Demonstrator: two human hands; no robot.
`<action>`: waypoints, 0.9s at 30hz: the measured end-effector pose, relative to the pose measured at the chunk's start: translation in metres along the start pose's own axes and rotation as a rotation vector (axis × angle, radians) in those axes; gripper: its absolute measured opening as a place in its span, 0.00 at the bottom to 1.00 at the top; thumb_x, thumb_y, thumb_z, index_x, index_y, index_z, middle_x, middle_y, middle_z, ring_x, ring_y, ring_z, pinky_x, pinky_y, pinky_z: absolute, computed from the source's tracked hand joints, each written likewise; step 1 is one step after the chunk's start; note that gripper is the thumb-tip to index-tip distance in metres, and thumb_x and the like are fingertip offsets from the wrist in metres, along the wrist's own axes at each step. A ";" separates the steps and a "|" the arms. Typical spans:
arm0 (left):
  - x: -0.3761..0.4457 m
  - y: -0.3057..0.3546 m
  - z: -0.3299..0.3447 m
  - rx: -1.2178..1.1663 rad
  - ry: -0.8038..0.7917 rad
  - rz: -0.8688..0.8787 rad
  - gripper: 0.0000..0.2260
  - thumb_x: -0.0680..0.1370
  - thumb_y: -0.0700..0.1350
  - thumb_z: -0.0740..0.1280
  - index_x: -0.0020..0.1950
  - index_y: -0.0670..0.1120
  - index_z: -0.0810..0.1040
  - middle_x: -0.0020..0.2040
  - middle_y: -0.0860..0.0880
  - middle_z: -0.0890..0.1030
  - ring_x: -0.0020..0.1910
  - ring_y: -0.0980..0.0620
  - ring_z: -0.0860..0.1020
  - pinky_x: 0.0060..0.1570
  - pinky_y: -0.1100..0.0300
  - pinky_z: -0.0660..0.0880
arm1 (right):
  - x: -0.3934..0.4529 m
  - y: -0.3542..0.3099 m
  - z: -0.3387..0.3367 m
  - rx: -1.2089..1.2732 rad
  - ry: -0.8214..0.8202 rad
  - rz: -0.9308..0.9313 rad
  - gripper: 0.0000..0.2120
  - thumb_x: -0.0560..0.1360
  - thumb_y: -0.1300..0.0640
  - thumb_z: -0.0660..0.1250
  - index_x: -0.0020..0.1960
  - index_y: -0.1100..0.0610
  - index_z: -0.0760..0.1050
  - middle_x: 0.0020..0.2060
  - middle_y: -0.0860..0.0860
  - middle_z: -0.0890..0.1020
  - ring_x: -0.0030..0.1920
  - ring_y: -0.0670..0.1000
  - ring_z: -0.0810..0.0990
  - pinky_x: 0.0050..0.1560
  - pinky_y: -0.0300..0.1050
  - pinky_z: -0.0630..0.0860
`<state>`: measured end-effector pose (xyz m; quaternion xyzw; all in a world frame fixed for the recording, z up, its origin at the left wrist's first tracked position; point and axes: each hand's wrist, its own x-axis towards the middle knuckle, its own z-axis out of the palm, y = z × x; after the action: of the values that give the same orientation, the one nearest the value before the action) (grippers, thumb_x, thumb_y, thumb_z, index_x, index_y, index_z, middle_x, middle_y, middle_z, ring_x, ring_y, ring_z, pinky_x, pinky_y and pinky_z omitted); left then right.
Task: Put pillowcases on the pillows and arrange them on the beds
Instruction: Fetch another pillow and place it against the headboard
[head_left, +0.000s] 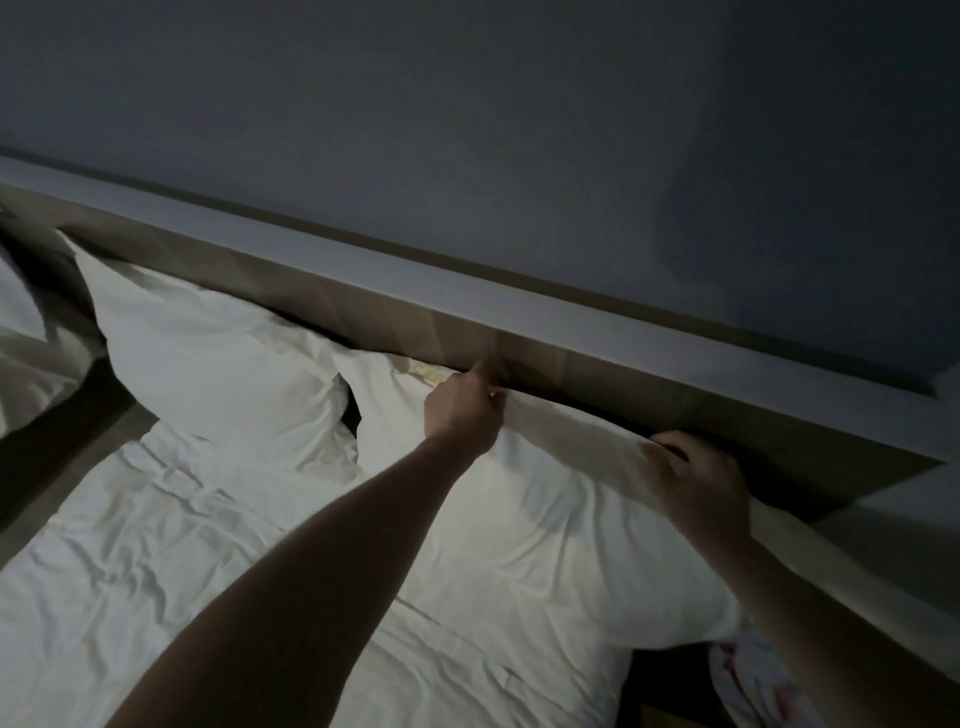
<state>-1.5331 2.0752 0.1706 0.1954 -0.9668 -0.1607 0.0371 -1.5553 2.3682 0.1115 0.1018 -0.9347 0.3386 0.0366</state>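
Observation:
A white pillow in its pillowcase (550, 519) lies at the head of the bed against the wooden headboard (363, 306). My left hand (462, 410) pinches the pillowcase's top edge near its left corner, where a yellowish patch (428, 371) shows. My right hand (696, 483) grips the same top edge further right, fingers curled over the fabric. A second white pillow (208, 353) leans against the headboard to the left, its corner touching the first one. The room is dim.
A wrinkled white sheet (156, 571) covers the mattress. A grey ledge (571, 332) tops the headboard under a dark wall. Another bed's white bedding (31, 353) lies at far left across a dark gap. A white cloth with red marks (748, 675) sits at lower right.

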 end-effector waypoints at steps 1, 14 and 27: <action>0.003 0.001 0.000 0.002 0.000 0.014 0.12 0.81 0.52 0.63 0.63 0.54 0.79 0.50 0.44 0.86 0.51 0.39 0.83 0.45 0.52 0.75 | -0.003 0.006 -0.007 -0.019 0.032 0.008 0.16 0.77 0.44 0.62 0.51 0.52 0.84 0.44 0.49 0.86 0.45 0.53 0.82 0.46 0.46 0.74; -0.012 0.006 0.012 -0.131 0.024 -0.121 0.10 0.80 0.53 0.66 0.59 0.51 0.72 0.53 0.52 0.86 0.53 0.41 0.83 0.46 0.52 0.75 | -0.005 -0.013 0.014 0.283 0.389 0.228 0.08 0.77 0.59 0.72 0.54 0.56 0.85 0.49 0.53 0.86 0.49 0.54 0.84 0.48 0.48 0.79; -0.041 -0.045 0.035 -0.048 -0.312 -0.232 0.23 0.75 0.67 0.68 0.57 0.49 0.80 0.52 0.49 0.85 0.55 0.42 0.83 0.50 0.53 0.77 | -0.058 0.061 -0.016 0.044 0.466 0.284 0.13 0.77 0.59 0.62 0.52 0.62 0.84 0.46 0.60 0.84 0.45 0.62 0.82 0.45 0.44 0.69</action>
<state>-1.4839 2.0625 0.1230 0.2772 -0.9277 -0.2154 -0.1272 -1.5121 2.4337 0.0780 -0.1102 -0.8985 0.3747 0.2004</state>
